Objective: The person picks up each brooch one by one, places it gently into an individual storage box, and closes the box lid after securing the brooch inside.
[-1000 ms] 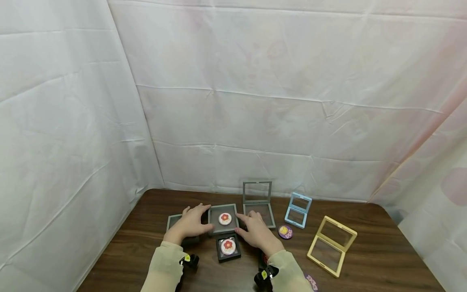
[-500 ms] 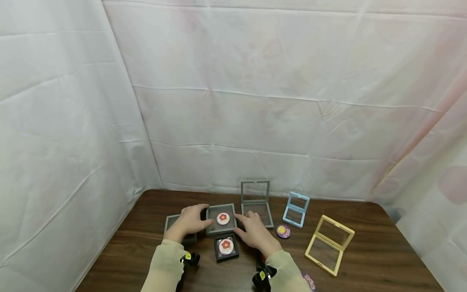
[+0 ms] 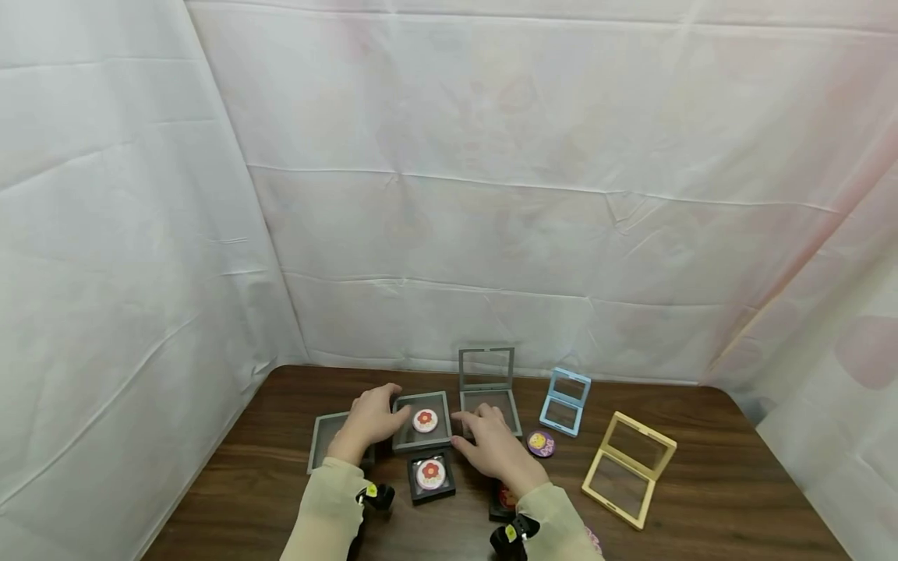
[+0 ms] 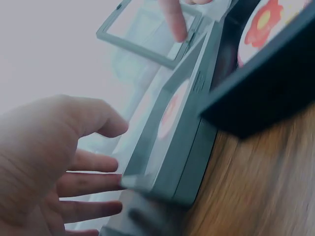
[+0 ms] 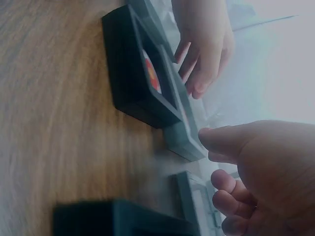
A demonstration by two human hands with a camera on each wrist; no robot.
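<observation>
A flat grey display case (image 3: 421, 446) with a round red-flower badge (image 3: 425, 421) in it lies on the table between both hands. My left hand (image 3: 372, 421) is at its left side, thumb and fingers spread apart; in the left wrist view, fingertips (image 4: 116, 183) come right up to its corner. On the other side is my right hand (image 3: 496, 448), fingers loosely bent, holding nothing, its thumb (image 5: 221, 140) near the case in the right wrist view. A small black case (image 3: 435, 497) with a similar flower badge sits just in front of the grey one.
Another grey case (image 3: 324, 431) is partly behind my left hand. An open grey case (image 3: 487, 386) stands beyond my right hand. Farther right are an open blue case (image 3: 564, 413), a purple badge (image 3: 541, 444) and an open yellow case (image 3: 645, 471). A black case (image 3: 500, 514) shows by the right wrist.
Both hands have eased off the sides of the grey case; the left has raised and spread slightly. The whole head view has shifted a little, and the cases stay put on the table.
</observation>
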